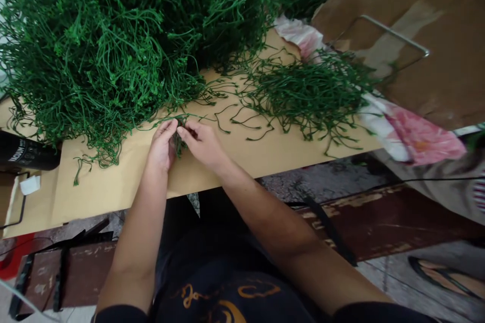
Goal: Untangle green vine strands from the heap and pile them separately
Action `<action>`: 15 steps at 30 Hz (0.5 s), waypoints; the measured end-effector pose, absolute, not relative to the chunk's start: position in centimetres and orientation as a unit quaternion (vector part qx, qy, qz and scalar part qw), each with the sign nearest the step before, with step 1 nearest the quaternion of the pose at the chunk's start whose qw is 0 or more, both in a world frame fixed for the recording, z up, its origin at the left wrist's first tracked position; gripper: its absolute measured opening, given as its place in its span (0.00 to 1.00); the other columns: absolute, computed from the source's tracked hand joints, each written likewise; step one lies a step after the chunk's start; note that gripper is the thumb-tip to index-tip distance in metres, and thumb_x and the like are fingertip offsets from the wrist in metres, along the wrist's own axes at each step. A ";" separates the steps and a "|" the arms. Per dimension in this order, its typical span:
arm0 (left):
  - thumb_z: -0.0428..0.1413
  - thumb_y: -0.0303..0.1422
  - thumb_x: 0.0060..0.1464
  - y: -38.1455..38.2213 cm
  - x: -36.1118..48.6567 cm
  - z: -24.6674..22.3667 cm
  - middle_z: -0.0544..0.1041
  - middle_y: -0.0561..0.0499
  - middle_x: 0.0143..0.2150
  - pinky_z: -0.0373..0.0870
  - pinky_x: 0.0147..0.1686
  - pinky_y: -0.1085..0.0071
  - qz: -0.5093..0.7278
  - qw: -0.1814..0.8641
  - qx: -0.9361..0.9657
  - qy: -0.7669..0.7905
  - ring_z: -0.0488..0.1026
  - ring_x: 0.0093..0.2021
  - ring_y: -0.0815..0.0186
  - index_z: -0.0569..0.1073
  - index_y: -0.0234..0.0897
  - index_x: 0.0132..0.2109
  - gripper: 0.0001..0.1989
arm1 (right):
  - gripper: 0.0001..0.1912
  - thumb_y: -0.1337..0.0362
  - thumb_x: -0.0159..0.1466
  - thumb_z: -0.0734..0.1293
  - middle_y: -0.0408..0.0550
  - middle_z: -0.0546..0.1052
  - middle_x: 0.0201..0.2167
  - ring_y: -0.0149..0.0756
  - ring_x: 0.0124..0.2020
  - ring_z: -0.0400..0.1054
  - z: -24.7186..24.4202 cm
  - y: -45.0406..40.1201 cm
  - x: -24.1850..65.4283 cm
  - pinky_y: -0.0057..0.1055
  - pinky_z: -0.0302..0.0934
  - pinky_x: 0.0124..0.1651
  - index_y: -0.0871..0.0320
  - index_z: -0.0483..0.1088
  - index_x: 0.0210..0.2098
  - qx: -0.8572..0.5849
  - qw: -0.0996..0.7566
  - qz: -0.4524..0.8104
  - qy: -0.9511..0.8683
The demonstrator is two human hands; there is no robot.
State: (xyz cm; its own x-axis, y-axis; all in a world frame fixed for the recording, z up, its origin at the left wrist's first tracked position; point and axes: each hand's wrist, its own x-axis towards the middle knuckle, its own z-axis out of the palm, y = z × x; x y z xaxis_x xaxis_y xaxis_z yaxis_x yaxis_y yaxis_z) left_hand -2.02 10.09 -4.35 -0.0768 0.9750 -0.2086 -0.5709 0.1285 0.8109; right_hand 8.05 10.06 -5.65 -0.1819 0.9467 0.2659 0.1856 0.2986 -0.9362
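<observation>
My left hand (164, 142) is closed around thin green artificial plant stems (180, 147), which poke out below the fingers. Close against it, my right hand (200, 140) pinches at the same stems with thumb and forefinger. Both hands rest low over the brown cardboard sheet (140, 181). Just beyond them rises a large tangled heap of green plastic stems (113, 55). To the right lies a smaller, flatter pile of such stems (306, 91), with a few loose strands between. My fingers hide most of what they hold.
A black cylinder lettered VACUUM (28, 150) lies at the left edge. On the right, a brown board with a metal handle (396, 35) leans near pink floral cloth (420, 133). Below are a dark red bench (379, 217) and another person's sandalled foot (445, 275).
</observation>
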 end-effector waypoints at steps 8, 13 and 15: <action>0.61 0.38 0.44 10.5 -1.9 -4.7 0.66 0.57 0.19 0.70 0.31 0.72 0.607 0.613 0.265 0.431 0.68 0.23 0.73 0.66 0.35 0.23 0.14 | 0.24 0.43 0.58 0.57 0.43 0.67 0.23 0.28 0.27 0.60 -6.2 9.7 8.6 0.29 0.55 0.33 0.59 0.64 0.25 -0.396 0.516 0.446 -0.615; 0.61 0.37 0.45 10.5 -1.7 -4.8 0.71 0.56 0.22 0.69 0.34 0.72 0.615 0.578 0.260 0.468 0.70 0.25 0.74 0.69 0.34 0.28 0.11 | 0.24 0.42 0.53 0.63 0.37 0.61 0.17 0.24 0.20 0.54 -6.1 9.9 8.9 0.26 0.51 0.26 0.58 0.63 0.25 -0.382 0.535 0.525 -0.540; 0.61 0.36 0.45 10.5 -1.6 -4.9 0.72 0.56 0.23 0.69 0.34 0.73 0.614 0.565 0.275 0.478 0.71 0.26 0.73 0.70 0.33 0.28 0.11 | 0.24 0.41 0.52 0.63 0.36 0.59 0.15 0.23 0.18 0.51 -6.0 10.0 9.1 0.26 0.48 0.22 0.58 0.63 0.25 -0.380 0.526 0.561 -0.514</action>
